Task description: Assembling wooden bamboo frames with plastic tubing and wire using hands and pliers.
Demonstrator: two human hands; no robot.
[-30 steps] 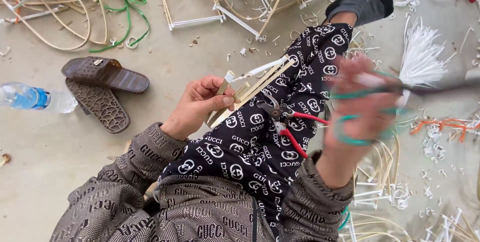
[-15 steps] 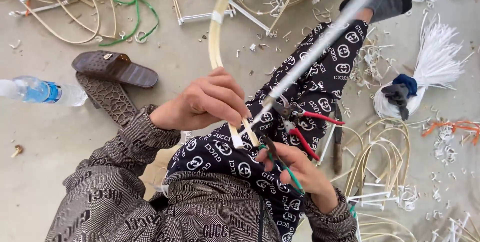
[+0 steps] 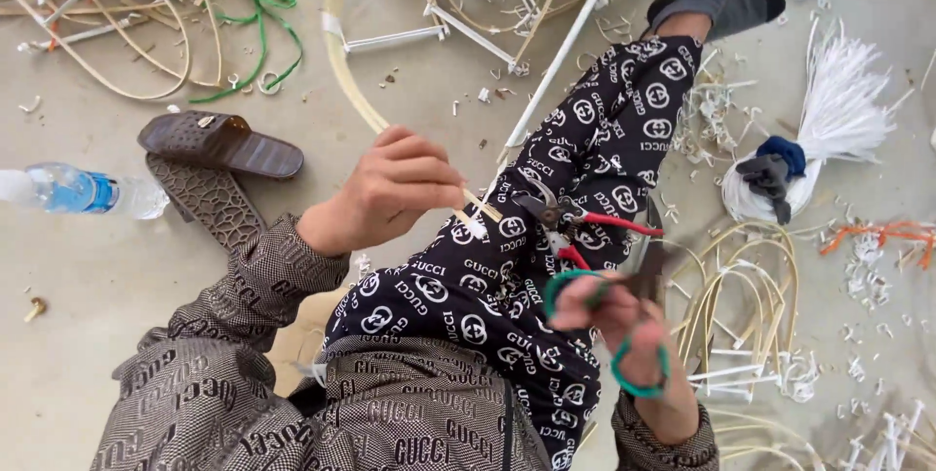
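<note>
Trimming step, by the look of it. Left hand (image 3: 390, 200) grip pinching bent cane strip (image 3: 343, 61); right hand (image 3: 624, 330) grip looped through green-handled scissors (image 3: 609, 320), below-right. Red pliers (image 3: 575, 227) resting between, on lap. Next probably needs blades aligned at strip's end.

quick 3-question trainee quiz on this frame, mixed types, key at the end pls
1. True or false: the left hand grips a thin curved cane strip.
2. What does the right hand hold?
A. a water bottle
B. scissors with green handles
C. a sandal
3. Fill in: the red-handled pliers lie on the person's ____.

Key:
1. True. The strip arcs up and away from the hand.
2. B. The fingers go through the green loops; the hand is motion-blurred.
3. Lap, on the patterned dark trousers, between the two hands.
</note>
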